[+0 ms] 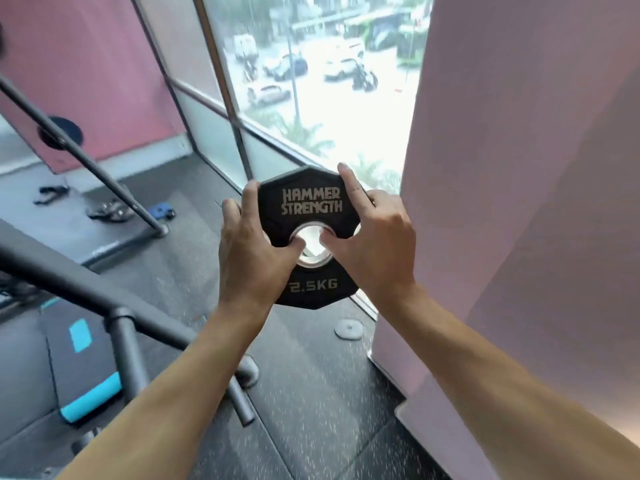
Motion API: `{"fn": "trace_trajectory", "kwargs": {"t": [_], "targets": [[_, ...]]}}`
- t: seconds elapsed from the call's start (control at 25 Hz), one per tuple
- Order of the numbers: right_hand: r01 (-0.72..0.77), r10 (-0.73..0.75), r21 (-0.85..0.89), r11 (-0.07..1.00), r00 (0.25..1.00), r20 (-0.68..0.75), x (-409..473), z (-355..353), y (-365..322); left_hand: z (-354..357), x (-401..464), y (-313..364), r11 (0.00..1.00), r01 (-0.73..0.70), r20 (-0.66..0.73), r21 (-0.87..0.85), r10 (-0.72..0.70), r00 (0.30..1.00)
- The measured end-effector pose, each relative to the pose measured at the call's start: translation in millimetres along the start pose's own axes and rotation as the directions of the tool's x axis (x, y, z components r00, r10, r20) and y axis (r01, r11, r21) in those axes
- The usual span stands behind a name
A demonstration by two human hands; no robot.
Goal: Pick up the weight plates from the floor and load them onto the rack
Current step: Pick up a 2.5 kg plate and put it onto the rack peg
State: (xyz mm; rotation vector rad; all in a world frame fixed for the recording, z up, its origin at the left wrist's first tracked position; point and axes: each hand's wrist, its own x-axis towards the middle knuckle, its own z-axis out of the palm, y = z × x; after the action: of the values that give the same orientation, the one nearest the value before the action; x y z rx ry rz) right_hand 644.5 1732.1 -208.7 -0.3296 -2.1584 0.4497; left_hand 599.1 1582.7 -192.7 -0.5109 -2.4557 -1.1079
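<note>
A black 2.5 kg weight plate (311,202) marked "Hammer Strength", with a silver centre hole, is held up in front of me above the floor. My left hand (249,251) grips its left edge, thumb hooked at the centre hole. My right hand (374,244) grips the right edge, forefinger stretched up along the rim and thumb at the hole. The plate faces me upright.
A dark metal frame (104,299) with slanted bars stands at the left, over a black and teal bench (79,382). Straps and small items (107,211) lie on the floor mat beyond. A pink pillar (519,202) fills the right. A window (311,81) lies ahead.
</note>
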Motion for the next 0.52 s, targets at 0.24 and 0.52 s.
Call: {"fn": "trace_trajectory", "kwargs": {"t": [0.24, 0.52], "targets": [[0.125, -0.096, 0.21, 0.97, 0.985, -0.141, 74.5, -63.4, -119.5, -152.1, 40.0, 58.4, 0.995, -0.096, -0.214, 0.035, 0.101, 0.972], [0.219, -0.16, 0.474, 0.853, 0.974, -0.163, 94.9, -109.2, -250.5, -301.4, 42.1, 67.7, 0.984, -0.158, -0.343, 0.084, 0.178, 0.922]]}}
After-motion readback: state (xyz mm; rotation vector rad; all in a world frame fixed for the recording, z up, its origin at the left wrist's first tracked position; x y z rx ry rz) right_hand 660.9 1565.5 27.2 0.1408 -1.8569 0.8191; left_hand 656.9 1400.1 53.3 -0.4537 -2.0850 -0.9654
